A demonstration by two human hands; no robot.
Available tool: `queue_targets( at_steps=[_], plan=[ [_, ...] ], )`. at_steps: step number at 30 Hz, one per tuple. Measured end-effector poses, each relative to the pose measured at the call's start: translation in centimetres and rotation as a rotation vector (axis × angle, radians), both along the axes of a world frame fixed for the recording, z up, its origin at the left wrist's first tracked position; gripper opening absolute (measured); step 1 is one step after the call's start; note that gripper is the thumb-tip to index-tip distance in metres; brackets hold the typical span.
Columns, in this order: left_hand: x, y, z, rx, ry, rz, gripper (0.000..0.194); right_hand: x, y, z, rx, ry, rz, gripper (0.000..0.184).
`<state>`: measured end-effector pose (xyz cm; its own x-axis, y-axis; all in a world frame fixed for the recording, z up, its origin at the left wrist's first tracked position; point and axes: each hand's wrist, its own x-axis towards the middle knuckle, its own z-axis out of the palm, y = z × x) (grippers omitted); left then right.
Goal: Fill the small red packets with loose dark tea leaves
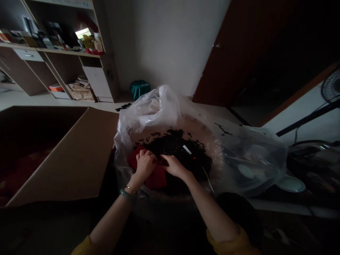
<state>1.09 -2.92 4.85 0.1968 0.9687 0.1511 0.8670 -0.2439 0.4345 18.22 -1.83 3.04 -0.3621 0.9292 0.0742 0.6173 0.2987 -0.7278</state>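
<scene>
A soft red bag or cloth piece [156, 177] lies at the near left of a heap of dark, loose, leaf-like bits [172, 141]. My left hand [145, 164], with two bracelets at its wrist, is closed over the top of the red piece. From the right, my right hand [174, 165] pinches at its upper right edge; what lies under the fingertips is hidden. The heap rests in a wide round container lined with clear plastic [159, 109]. On the dark bits lie a small white strip [187, 149] and a tiny red speck [194, 158].
An open cardboard box [71, 159] with red items inside stands close at my left. To the right are a spread plastic sheet [252, 159], a pale dish [290, 183] and a fan [332, 85]. A green-covered stool or bin [139, 89] stands by the wall.
</scene>
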Motion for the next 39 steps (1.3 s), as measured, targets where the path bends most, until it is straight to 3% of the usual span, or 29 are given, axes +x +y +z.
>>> queue_targets(
  at_steps=[4, 7, 9, 12, 14, 16, 21, 28, 32, 36, 39],
  plan=[
    [-0.9, 1.0, 0.3, 0.003, -0.486, 0.105, 0.005, 0.4, 0.2, -0.8, -0.008, 0.233, -0.171, 0.057],
    [-1.1, 1.3, 0.3, 0.080, -0.662, 0.196, 0.008, 1.6, 0.4, -0.5, 0.039, 0.371, -0.318, 0.038],
    [-0.7, 1.0, 0.7, 0.123, -0.597, 0.200, 0.016, 2.3, 0.3, 0.2, 0.079, 0.348, -0.319, 0.025],
    [0.3, 0.2, 1.8, 0.176, -0.401, 0.101, 0.048, 2.6, -0.3, 2.0, 0.182, 0.177, -0.145, 0.022],
    [1.2, -0.2, 2.3, 0.080, -0.374, -0.030, 0.037, 2.4, -0.7, 3.0, 0.293, 0.092, -0.045, 0.030],
    [2.0, -0.4, 2.3, -0.026, -0.465, -0.096, 0.022, 2.0, -0.9, 3.5, 0.418, 0.064, -0.074, 0.039],
    [3.2, -0.6, 0.4, -0.058, -0.751, 0.042, 0.025, 1.4, -1.3, 2.4, 0.630, 0.073, -0.239, 0.042],
    [4.0, -0.8, -0.4, -0.206, -1.029, 0.148, 0.034, 1.2, -1.8, 1.1, 0.711, 0.071, -0.253, 0.035],
    [3.8, -0.9, -0.1, -0.184, -0.905, 0.110, 0.030, 1.5, -2.0, 1.7, 0.770, -0.027, -0.266, 0.017],
    [3.4, -1.1, -0.1, -0.133, -0.758, 0.023, 0.024, 2.1, -2.1, 2.7, 0.680, -0.068, -0.097, 0.025],
    [3.1, -1.2, -0.9, -0.242, -0.777, -0.081, 0.029, 2.8, -2.4, 3.0, 0.609, -0.024, -0.078, 0.022]
  ],
)
